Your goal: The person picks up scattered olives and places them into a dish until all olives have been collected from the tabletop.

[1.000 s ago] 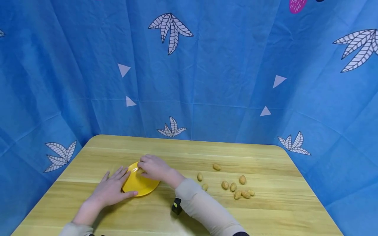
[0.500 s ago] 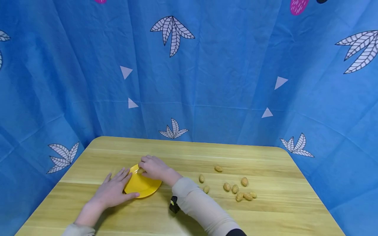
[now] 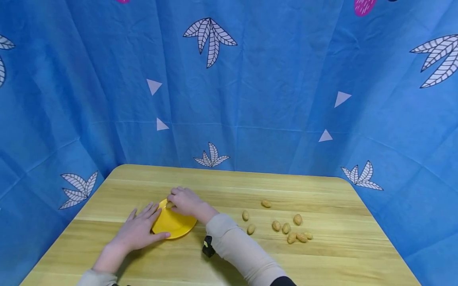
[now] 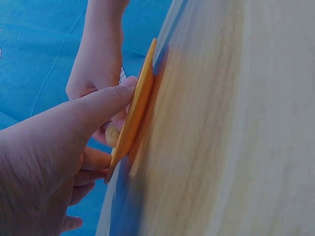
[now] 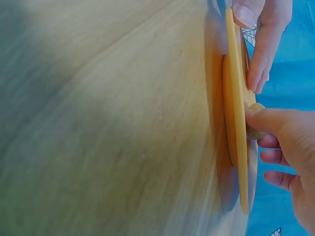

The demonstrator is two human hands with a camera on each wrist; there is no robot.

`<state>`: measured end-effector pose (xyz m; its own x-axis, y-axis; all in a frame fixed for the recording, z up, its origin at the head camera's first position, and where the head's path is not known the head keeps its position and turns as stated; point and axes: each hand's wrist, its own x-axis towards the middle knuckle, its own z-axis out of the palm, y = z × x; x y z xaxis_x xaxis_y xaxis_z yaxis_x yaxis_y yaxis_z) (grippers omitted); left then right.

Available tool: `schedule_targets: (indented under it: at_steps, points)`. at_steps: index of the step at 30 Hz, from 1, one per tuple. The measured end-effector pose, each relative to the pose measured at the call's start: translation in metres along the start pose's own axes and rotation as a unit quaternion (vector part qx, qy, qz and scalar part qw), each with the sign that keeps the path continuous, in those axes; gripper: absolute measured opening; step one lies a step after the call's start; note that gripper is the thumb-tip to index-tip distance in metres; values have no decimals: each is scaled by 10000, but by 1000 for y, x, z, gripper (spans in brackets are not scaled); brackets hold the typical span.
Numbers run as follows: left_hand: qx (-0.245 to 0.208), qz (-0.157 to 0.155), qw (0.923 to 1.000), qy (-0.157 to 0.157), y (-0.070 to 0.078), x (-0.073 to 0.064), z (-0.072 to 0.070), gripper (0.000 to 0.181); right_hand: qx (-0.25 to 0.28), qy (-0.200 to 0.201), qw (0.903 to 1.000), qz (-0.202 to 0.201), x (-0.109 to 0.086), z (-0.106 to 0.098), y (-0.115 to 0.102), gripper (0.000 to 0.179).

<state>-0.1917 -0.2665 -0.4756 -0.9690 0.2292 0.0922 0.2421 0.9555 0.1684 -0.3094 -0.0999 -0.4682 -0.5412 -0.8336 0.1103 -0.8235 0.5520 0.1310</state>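
Nut (image 3: 169, 205) sits pinched in the right hand (image 3: 185, 201) over the yellow plate (image 3: 176, 226); the left hand (image 3: 137, 231) touches its edge, fingers spread. Light steadying and a low, gentle release should prevent rolling. Other nuts (image 3: 276, 225) dot the table (image 3: 340, 254).

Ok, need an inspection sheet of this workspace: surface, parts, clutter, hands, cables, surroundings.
Surface: wood-grain table, rounded far corners.
Job's things: yellow plate on the table; nine loose nut-like pieces to its right; one held piece at the plate, contact unclear.
Clutter: nothing seen.
Left hand: fingers spread, thumb and fingers touching the plate's rim.
Right hand: pinches the held piece over the plate.
Cables: nothing seen.
Surroundings: blue curtain with white leaf and triangle prints, behind and at both sides.
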Motion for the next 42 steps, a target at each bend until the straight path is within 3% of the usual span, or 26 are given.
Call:
schedule_targets:
  at_steps: [19, 35, 42]
  points:
    - [-72, 1, 10000, -44, 1, 0, 0, 96, 182, -26, 9997, 167, -8, 1, 1, 32]
    - [-49, 39, 10000, -28, 3, -3, 0, 96, 356, -105, 9990, 249, -36, -6, 16, 41]
    - [-97, 9, 9999, -24, -2, 0, 2, 97, 372, 43, 9991, 215, -50, -11, 24, 40]
